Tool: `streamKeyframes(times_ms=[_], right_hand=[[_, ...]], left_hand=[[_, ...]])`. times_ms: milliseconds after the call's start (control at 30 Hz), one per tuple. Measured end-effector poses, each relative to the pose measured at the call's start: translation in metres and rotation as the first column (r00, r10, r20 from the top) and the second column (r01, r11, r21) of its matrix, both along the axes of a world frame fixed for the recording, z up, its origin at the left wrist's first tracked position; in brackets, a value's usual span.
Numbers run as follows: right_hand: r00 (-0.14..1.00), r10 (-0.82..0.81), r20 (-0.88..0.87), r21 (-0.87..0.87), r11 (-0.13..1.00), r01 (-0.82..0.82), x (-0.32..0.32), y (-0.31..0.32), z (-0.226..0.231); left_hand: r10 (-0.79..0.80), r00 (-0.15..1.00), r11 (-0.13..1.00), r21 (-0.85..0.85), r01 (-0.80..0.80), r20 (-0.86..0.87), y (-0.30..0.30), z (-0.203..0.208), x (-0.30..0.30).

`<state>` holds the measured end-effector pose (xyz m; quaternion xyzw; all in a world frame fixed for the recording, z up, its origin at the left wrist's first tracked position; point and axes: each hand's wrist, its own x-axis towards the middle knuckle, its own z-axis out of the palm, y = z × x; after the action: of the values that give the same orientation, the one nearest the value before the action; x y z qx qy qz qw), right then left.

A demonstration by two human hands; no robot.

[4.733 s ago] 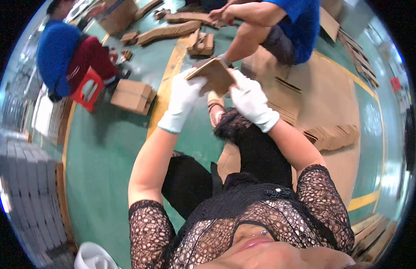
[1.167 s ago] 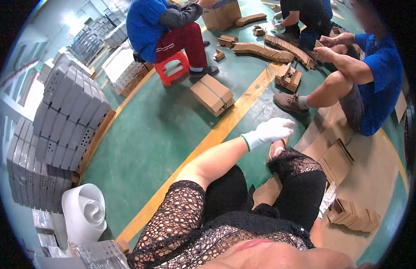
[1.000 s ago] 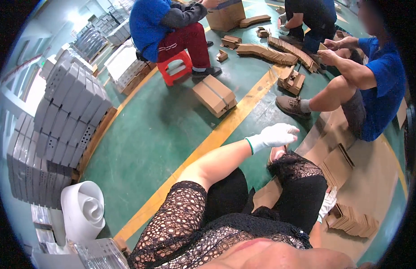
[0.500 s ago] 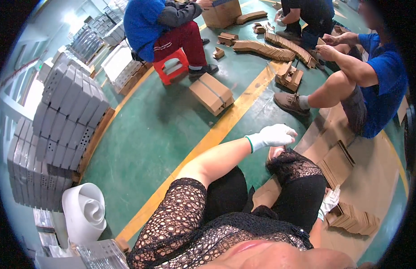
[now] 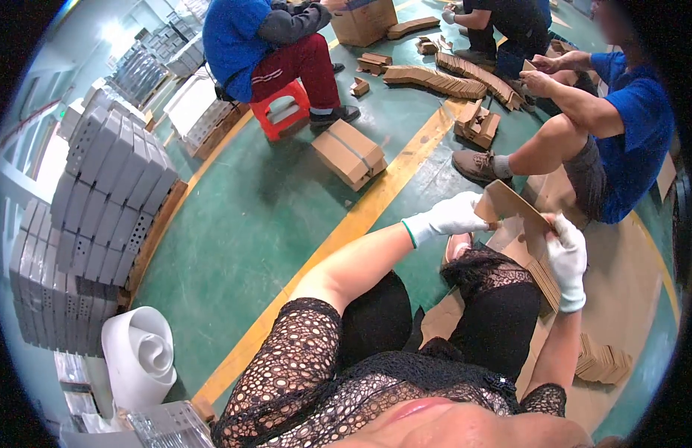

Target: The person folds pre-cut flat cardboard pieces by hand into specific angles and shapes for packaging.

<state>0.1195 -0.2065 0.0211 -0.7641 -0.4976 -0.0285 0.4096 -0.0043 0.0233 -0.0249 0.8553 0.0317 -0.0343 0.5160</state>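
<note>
A flat piece of brown cardboard (image 5: 514,201) is held up in front of me between both hands. My left hand (image 5: 452,215), in a white glove with a green cuff edge, pinches its left end. My right hand (image 5: 568,261), gloved the same way, grips its right end. Below the right hand, a stack of cardboard pieces (image 5: 541,282) leans on edge beside my knee. Behind my right forearm lies another row of cardboard pieces (image 5: 604,361), partly hidden by the arm.
A person in a blue shirt (image 5: 636,131) sits at the right, holding a small cardboard piece; others work farther off. A strapped cardboard bundle (image 5: 350,154) lies by the yellow floor line (image 5: 361,213). Grey stacked panels (image 5: 111,194) and a white foam roll (image 5: 139,358) stand left.
My right hand has come up from the row of cardboard pieces at the lower right, and a cardboard piece is now between both hands. My left hand has closed on its left end.
</note>
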Motion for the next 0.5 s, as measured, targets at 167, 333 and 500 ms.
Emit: streamKeyframes(times_ms=[167,333,500], right_hand=[[1.0,0.001,-0.01,0.004,1.0,-0.001,0.003,0.022,0.021],[0.998,0.002,0.066,-0.001,1.0,-0.002,-0.001,0.029,0.021],[0.973,0.055,0.224,-0.052,0.998,-0.045,-0.019,0.04,0.032]], left_hand=[[-0.151,0.986,0.884,-0.435,0.169,0.074,0.012,0.016,-0.022],[-0.136,0.976,0.858,-0.473,0.201,0.169,0.022,0.036,-0.038],[0.068,0.99,0.933,-0.36,-0.02,0.123,0.032,0.03,-0.031]])
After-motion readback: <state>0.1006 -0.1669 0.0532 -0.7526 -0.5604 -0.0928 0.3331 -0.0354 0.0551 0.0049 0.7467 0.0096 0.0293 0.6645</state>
